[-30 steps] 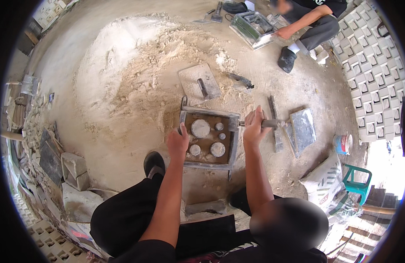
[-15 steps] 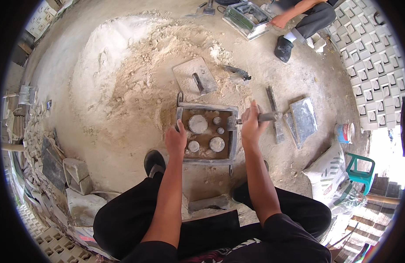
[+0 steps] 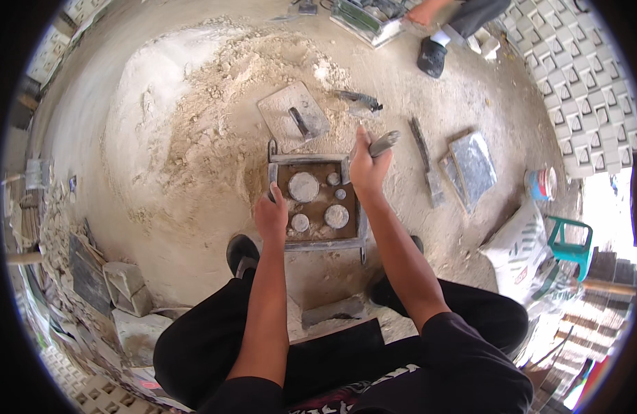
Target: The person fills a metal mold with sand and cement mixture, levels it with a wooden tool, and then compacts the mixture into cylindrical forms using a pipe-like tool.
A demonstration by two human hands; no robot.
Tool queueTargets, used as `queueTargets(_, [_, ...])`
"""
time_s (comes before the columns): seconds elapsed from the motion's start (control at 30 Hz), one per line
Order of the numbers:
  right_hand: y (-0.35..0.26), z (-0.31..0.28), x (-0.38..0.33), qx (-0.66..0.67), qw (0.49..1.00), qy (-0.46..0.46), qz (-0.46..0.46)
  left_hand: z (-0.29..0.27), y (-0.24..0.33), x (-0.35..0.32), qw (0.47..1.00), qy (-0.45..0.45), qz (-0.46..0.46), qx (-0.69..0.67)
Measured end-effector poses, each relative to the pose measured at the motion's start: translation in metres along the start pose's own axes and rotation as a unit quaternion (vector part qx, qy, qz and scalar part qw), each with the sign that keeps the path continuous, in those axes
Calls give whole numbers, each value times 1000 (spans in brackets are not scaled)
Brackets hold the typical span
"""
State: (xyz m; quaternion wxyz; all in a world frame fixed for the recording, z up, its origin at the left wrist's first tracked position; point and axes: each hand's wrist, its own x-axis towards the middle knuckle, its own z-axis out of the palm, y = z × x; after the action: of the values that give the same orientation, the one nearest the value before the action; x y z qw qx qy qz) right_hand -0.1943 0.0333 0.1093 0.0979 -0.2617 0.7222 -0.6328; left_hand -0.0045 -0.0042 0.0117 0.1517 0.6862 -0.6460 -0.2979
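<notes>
A rectangular wooden frame (image 3: 325, 244) lies on the ground before me, filled with brown sand (image 3: 317, 209). Several round, pale discs of different sizes sit in the sand, the largest disc (image 3: 304, 187) at the upper left. My left hand (image 3: 271, 215) is closed around the frame's left side. Over the frame's upper right side, my right hand (image 3: 368, 169) is closed on a hand tool (image 3: 385, 143), whose thick, round-ended handle sticks out to the right. The fist hides much of the tool, so I cannot make out its kind.
Beyond the frame lie a square float (image 3: 284, 110) and a heap of pale sand (image 3: 153, 117). To the right are a long flat bar (image 3: 425, 159), grey plates (image 3: 473, 162), a tin (image 3: 541, 184), a sack (image 3: 518, 241) and a green stool (image 3: 570, 245). Another person's hand (image 3: 422, 12) is at a second frame (image 3: 366, 24).
My right hand has moved left and away from me with the tool, whose handle end now tilts up. My left hand stays at the frame's left side. The whole view has shifted slightly.
</notes>
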Motion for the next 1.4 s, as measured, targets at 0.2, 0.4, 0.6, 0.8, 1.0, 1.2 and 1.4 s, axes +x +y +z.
queueTargets(0.2, [-9, 1, 4, -57, 996, -35, -61, -1, 5, 3, 999, -38, -9, -20])
queueTargets(0.4, [37, -12, 3, 36, 998, 17, -58, 6, 7, 2, 998, -58, 7, -33])
queueTargets(0.6, [-10, -21, 3, 0, 1000, 1, -7, 13, -12, 7, 999, 15, 8, -31])
queueTargets(0.8, [-12, -22, 8, 61, 998, -8, 18, 11, -10, 10, 999, 6, -3, -35])
queueTargets(1.0, [-12, -18, 9, 112, 993, -16, 44, 12, -10, 9, 999, 15, 11, -30])
queueTargets(1.2, [39, -34, 8, 96, 994, -5, -60, 9, 9, 7, 997, -62, -16, -51])
queueTargets(1.4, [-4, -37, -1, 102, 995, 10, 11, -4, 2, 7, 999, -38, -15, -16])
